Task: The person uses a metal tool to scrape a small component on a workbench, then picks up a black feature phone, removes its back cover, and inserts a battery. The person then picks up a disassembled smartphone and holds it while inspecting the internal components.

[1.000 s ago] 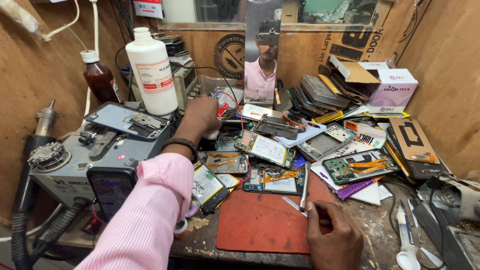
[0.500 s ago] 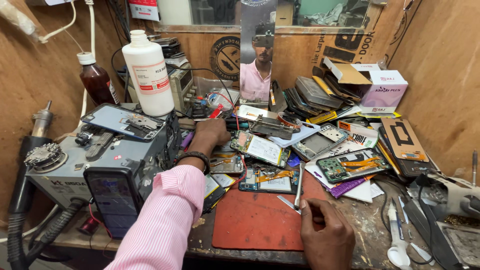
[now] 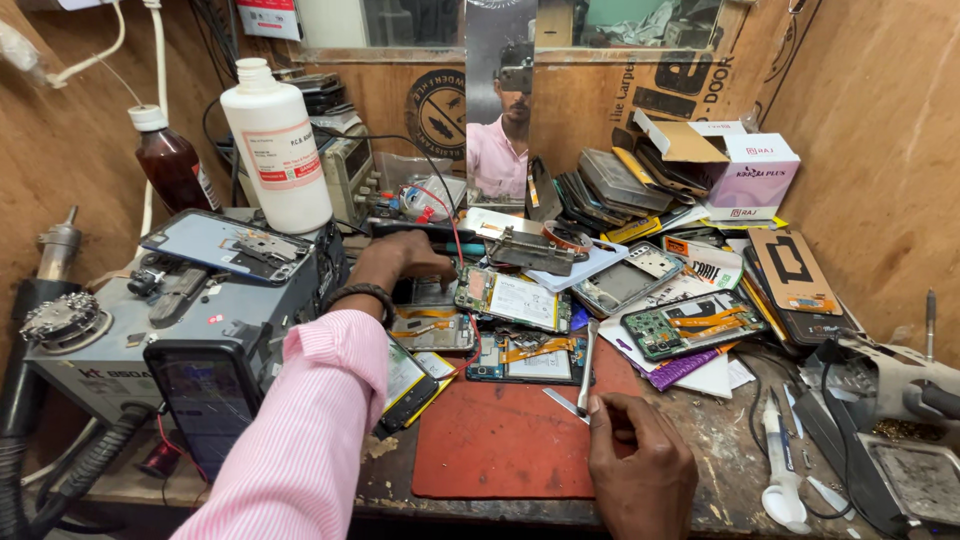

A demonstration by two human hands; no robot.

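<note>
Tweezers, thin and metal, stand almost upright in the right hand, which is closed around their lower end at the near edge of the red work mat. Their tip points away from the person, toward an opened phone that lies at the far edge of the mat with its orange flex cable showing.

The left hand, in a pink striped sleeve with a dark band on the wrist, reaches forward over the heap of phone parts. Its fingers are bent down and rest on a dark object at the back of the bench; whether they grip it I cannot tell. Just beside this hand lies another opened phone with a white battery.

To the left stands a grey rework station, with a phone frame lying on top of it. Behind it are a white plastic bottle and a brown bottle. A small mirror leans on the wooden wall, and a white and purple box is at the right.
</note>
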